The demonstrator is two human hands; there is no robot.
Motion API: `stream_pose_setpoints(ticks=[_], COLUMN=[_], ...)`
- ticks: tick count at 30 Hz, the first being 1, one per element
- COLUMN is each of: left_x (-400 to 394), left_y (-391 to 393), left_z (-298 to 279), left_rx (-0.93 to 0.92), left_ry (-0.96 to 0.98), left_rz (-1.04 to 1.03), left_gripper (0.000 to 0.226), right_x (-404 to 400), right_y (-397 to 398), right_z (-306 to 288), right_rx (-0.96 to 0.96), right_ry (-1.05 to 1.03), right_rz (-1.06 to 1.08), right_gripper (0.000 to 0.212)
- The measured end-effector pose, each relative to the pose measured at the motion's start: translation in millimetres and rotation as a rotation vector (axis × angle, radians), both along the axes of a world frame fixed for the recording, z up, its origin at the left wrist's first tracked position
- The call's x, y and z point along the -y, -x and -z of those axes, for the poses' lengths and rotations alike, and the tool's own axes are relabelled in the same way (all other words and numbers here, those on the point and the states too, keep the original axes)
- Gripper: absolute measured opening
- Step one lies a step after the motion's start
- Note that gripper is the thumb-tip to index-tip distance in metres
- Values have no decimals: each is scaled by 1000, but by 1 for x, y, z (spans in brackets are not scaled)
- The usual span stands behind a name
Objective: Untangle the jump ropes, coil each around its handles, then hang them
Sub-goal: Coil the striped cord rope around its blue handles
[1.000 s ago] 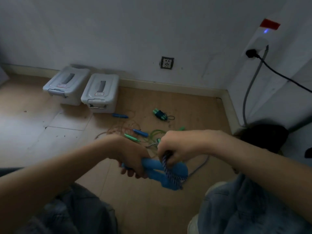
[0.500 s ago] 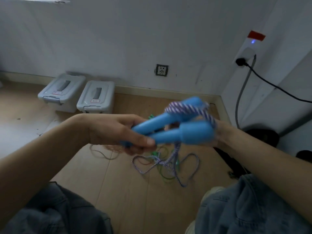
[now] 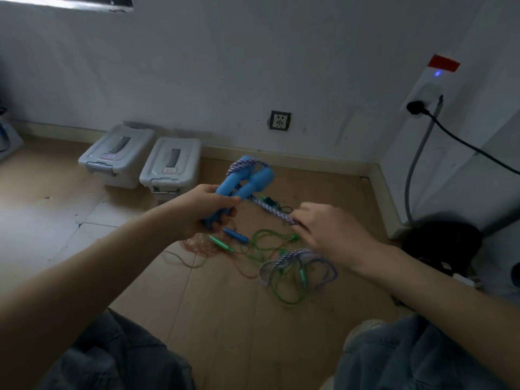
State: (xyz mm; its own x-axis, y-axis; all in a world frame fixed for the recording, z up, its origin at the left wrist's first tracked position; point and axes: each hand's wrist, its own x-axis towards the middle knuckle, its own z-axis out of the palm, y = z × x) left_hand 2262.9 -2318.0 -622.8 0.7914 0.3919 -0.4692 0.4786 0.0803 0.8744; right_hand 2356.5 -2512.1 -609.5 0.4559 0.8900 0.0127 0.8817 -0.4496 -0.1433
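Left hand (image 3: 206, 211) grips 2 blue handles (image 3: 242, 182) side by side, fingers curled round their lower ends. The purple-white braided rope (image 3: 271, 209) crosses the handle tops above the fingers in what looks like 1 or 2 turns, then runs taut to the right hand (image 3: 330, 230), whose fingers pinch it. Beyond that pinch the slack drops to loose loops on the floor (image 3: 213, 319) just below the right wrist.

Judgement: coiling of rope 1 barely begun; most of its length is unwound.

Under and between the hands lie a green rope (image 3: 270, 240), thin orange cord (image 3: 199, 246), plus small blue (image 3: 236, 235) and green handles (image 3: 221, 243), all overlapping. These look tangled, uncoiled. Nothing hung; no hook visible.
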Motion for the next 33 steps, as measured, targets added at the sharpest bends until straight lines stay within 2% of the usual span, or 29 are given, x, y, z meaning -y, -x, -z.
stream_pose_setpoints(ticks=[5,7,9,12,15,17,20,22,24,26,27,28,29,31,33], left_x=[-3,5,18,38,51,57,56,50,45,41,42,42,42,38,29], left_y=[2,3,3,4,10,16,23,25,26,26,25,23,21,18,18], left_z=[21,21,20,12,-7,-19,-33,-43,-55,-64,-67,-68,-67,-65,-61], left_rx=[-143,-221,-302,-341,-321,-250,-70,111,351,517,570,613,640,590,443], left_ry=[-381,-614,-809,-902,-916,-937,-1013,-1096,-1029,-786,-714,-682,-637,-470,-307], left_rz=[82,260,578,988,1208,1286,1281,1174,943,742,702,686,659,541,454], left_gripper=[22,26,28,29,24,24,23,25,29,43,48,48,44,31,28], right_x=[-3,-4,-5,-8,-8,-6,3,10,14,15,15,15,12,9,9], right_y=[8,1,-7,-20,-26,-28,-38,-43,-45,-40,-36,-32,-25,-22,-23], right_z=[-6,-14,-21,-26,-27,-29,-30,-36,-38,-33,-26,-16,-8,3,7], right_rx=[217,207,101,-158,-406,-685,-1058,-1278,-1402,-1489,-1590,-1692,-1709,-1673,-1732], right_ry=[-6,-65,-104,-102,-70,16,208,254,101,-180,-156,-30,101,163,-9], right_rz=[-114,-133,-136,-106,-99,-56,30,17,106,260,174,29,-65,-33,-9], right_gripper=[18,20,20,17,14,13,17,21,20,37,40,31,25,28,14])
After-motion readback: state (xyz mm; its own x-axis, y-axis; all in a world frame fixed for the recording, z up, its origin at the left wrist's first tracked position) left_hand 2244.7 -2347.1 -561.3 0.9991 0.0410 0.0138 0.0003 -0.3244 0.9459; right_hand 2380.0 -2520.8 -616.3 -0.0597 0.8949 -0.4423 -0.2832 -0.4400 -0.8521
